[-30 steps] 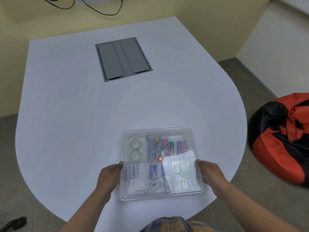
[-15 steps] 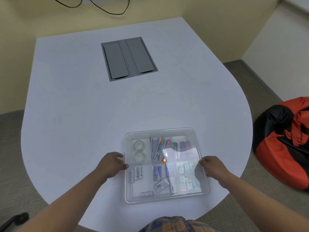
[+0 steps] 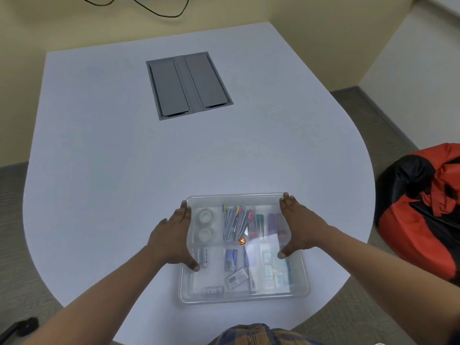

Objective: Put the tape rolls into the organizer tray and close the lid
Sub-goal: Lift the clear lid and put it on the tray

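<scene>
No legible text anywhere; printed labels on small packets (image 3: pixel 237 277) inside clear organizer tray (image 3: pixel 245 298) too blurred to read

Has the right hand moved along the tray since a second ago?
Yes. The right hand has slid from the tray's near right side toward its far right corner, and its fingers now reach that corner.

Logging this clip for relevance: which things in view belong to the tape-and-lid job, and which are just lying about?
Part of the job:
tape rolls, in the far-left compartment
organizer tray
clear lid, on the tray
left hand and right hand, flat on its sides

Just lying about:
grey cable hatch
red and black beanbag
black cable
</scene>
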{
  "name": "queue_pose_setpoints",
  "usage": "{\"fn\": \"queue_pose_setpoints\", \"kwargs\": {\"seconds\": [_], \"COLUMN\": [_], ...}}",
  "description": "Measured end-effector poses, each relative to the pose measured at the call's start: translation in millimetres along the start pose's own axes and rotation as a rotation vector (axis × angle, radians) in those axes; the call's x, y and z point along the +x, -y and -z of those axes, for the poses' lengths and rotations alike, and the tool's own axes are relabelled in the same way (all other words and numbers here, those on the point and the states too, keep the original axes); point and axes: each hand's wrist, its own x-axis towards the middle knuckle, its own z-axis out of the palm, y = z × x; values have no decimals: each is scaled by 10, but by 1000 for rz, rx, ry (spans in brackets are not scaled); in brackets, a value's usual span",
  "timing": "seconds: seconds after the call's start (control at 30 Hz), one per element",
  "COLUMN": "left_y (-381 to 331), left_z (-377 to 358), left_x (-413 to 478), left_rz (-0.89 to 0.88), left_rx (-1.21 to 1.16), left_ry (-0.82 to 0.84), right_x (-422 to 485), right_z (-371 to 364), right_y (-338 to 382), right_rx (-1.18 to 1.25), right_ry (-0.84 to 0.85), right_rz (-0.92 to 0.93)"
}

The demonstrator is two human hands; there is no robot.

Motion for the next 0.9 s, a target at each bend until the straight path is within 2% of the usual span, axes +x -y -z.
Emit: {"fn": "queue_pose_setpoints", "kwargs": {"seconds": [0.17, 0.37, 0.43, 0.53, 0.9], "left_y": [56, 27, 57, 108, 8], "left_z": [170, 305, 227, 102, -11], "left_x": [82, 165, 108, -18, -82], "left_rz": [8, 6, -47, -114, -106], "left_rx": [62, 107, 113, 118, 127], "left_ry": [13, -71, -106, 3, -18], "right_x": [120, 120, 27, -126, -172], "right_z": [89, 152, 34, -130, -193], "right_y": [30, 131, 99, 9, 72], "right_rx": [-35, 18, 79, 23, -53], "right_ry": [-18, -194, -163, -68, -79], "right_rz": [5, 19, 51, 102, 115]}}
